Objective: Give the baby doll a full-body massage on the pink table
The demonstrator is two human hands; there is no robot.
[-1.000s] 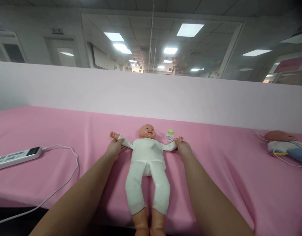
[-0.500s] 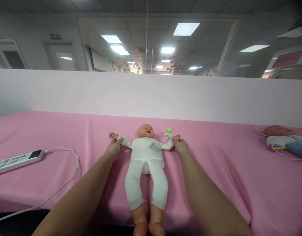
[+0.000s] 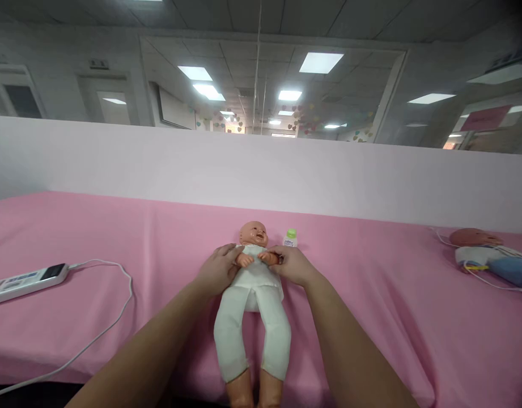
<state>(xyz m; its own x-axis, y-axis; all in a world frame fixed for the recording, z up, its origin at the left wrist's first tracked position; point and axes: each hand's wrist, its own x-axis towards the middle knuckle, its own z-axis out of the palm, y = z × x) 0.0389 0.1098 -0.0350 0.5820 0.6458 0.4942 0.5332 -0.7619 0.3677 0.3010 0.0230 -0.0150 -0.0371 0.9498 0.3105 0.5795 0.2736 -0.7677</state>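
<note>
A baby doll (image 3: 253, 306) in a white suit lies on its back on the pink table cover (image 3: 371, 294), head away from me, feet at the near edge. My left hand (image 3: 218, 271) grips the doll's arm on my left and my right hand (image 3: 292, 265) grips the other arm. Both doll arms are folded in over its chest, with the small doll hands nearly meeting under the chin. A small white bottle with a green cap (image 3: 291, 238) stands just right of the doll's head.
A white power strip (image 3: 25, 279) with a trailing white cable (image 3: 116, 294) lies at the left. A second doll (image 3: 482, 249), partly wrapped in blue, lies at the far right. A pale partition wall (image 3: 261, 175) runs behind the table.
The doll's arms were spread wide to the sides; both my hands have moved inward and brought them together over its chest.
</note>
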